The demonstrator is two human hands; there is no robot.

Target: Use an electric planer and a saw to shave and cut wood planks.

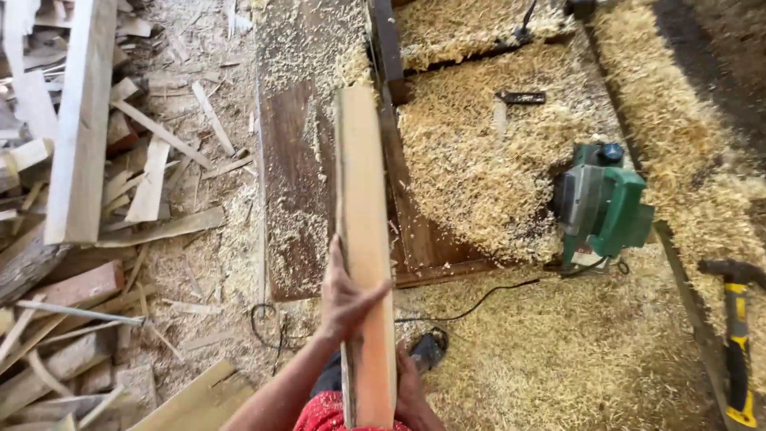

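Holding one pale wooden plank [363,239] on its long axis, I have both hands clamped on its near end: the left hand [345,299] wraps over the top face, the right hand [407,387] grips from below, so the board points away, as if for sighting down it. Right of the plank, one green electric planer [600,203] rests in shavings on the worktop [291,168]; farther right lies one hammer [736,343].

Both hands, left hand [345,299] and right hand [408,391], grip a long plank [363,231] at lower centre; a green planer [602,206] sits right among shavings [471,160].
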